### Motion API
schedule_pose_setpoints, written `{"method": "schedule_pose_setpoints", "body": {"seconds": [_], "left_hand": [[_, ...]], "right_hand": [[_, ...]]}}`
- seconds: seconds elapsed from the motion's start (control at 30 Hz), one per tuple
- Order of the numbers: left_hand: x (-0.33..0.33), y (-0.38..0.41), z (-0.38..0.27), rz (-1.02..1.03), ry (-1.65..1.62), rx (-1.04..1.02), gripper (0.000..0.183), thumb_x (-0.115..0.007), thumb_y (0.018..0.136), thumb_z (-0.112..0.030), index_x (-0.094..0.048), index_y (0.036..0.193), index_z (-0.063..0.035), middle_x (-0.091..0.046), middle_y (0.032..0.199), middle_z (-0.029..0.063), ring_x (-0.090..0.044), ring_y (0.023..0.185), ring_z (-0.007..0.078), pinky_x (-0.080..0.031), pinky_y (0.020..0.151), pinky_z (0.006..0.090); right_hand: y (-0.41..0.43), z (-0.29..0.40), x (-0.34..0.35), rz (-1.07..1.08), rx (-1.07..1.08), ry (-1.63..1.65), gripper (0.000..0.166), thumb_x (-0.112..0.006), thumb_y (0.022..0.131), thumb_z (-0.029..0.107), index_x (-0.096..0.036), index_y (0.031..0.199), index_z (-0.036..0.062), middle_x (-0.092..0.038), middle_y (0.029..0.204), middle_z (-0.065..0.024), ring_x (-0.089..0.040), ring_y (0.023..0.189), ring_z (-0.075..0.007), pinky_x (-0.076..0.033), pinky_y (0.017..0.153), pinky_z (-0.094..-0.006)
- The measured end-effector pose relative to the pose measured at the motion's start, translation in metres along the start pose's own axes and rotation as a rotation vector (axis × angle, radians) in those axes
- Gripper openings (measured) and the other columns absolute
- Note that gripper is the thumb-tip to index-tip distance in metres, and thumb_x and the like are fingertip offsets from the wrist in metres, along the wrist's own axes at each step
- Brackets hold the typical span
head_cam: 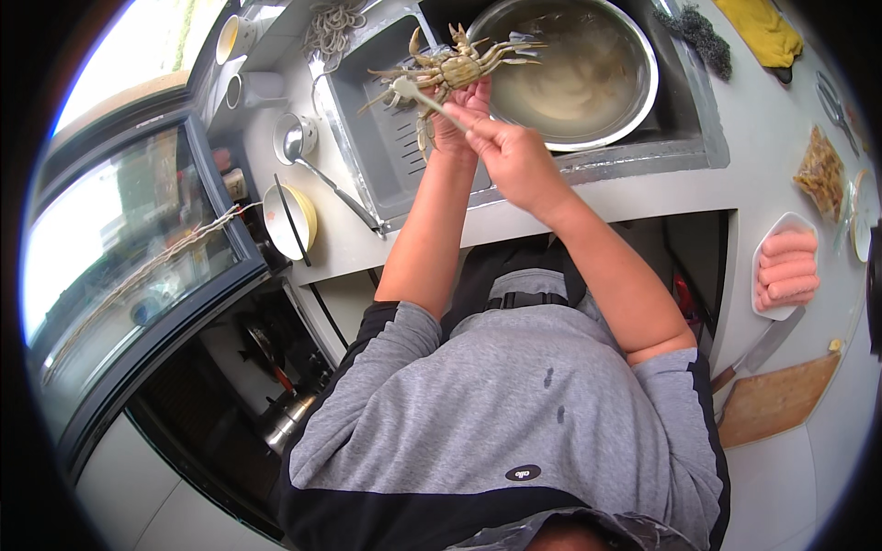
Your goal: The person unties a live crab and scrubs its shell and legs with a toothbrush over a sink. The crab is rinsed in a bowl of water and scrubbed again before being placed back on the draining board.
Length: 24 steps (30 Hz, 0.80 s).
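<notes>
A crab (462, 70) with pale legs spread wide rests in my left hand (460, 131), held above the left sink basin (396, 186). The fingers of that hand are partly hidden behind the crab. My right hand (518, 162) grips the thin handle of a small brush (435, 105). The pale head of the brush lies against the crab's legs on the left side; I cannot tell how firmly it touches. Just right of the crab, a large steel bowl (598, 143) of cloudy water sits in the right sink basin.
Left of the sink are a ladle (337, 187), a bowl with a black chopstick across it (309, 220), and cups (265, 88). To the right lie a scouring pad (703, 41), yellow glove (765, 31), scissors (834, 103), sausages on a tray (789, 265), a knife (768, 341) and a cutting board (778, 399).
</notes>
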State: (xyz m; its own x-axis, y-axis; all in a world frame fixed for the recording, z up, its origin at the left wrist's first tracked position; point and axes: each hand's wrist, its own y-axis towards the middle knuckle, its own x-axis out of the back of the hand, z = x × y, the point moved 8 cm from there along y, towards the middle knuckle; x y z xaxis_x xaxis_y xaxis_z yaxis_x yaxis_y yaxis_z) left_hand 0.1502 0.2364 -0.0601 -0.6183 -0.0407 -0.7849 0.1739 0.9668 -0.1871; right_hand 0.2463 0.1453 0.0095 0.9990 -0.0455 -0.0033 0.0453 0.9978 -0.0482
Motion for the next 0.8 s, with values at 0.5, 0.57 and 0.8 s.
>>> {"method": "schedule_pose_setpoints", "body": {"seconds": [0.5, 0.57, 0.8], "left_hand": [[-0.009, -0.001, -0.007, -0.065, 0.035, -0.029, 0.07, -0.08, 0.063, -0.054, -0.06, 0.113, -0.0089, -0.064, 0.112, 0.0071, -0.057, 0.109, 0.0264, -0.048, 0.099, 0.0416], [-0.013, -0.002, 0.002, 0.012, 0.009, 0.009, 0.075, -0.081, 0.061, -0.055, -0.059, 0.115, -0.008, -0.063, 0.113, 0.0073, -0.056, 0.111, 0.0263, -0.048, 0.098, 0.041], [-0.012, 0.002, -0.016, -0.141, -0.009, -0.043, 0.072, -0.077, 0.064, -0.058, -0.059, 0.109, -0.0048, -0.064, 0.108, 0.0094, -0.06, 0.104, 0.0262, -0.053, 0.093, 0.0406]], "right_hand": [[0.0, 0.004, 0.02, 0.007, -0.056, 0.077, 0.038, -0.052, 0.096, 0.01, -0.057, 0.133, 0.0143, -0.05, 0.07, 0.0044, -0.038, 0.061, -0.0059, -0.038, 0.058, -0.0217], [0.0, 0.006, 0.016, 0.011, -0.072, 0.036, 0.036, -0.053, 0.095, 0.015, -0.059, 0.13, 0.0185, -0.055, 0.07, -0.0062, -0.044, 0.058, -0.0107, -0.042, 0.059, -0.0267], [-0.003, -0.013, 0.031, 0.02, -0.129, 0.061, 0.035, -0.053, 0.097, 0.012, -0.058, 0.132, 0.0146, -0.054, 0.076, 0.0062, -0.039, 0.063, -0.0057, -0.041, 0.06, -0.0221]]}}
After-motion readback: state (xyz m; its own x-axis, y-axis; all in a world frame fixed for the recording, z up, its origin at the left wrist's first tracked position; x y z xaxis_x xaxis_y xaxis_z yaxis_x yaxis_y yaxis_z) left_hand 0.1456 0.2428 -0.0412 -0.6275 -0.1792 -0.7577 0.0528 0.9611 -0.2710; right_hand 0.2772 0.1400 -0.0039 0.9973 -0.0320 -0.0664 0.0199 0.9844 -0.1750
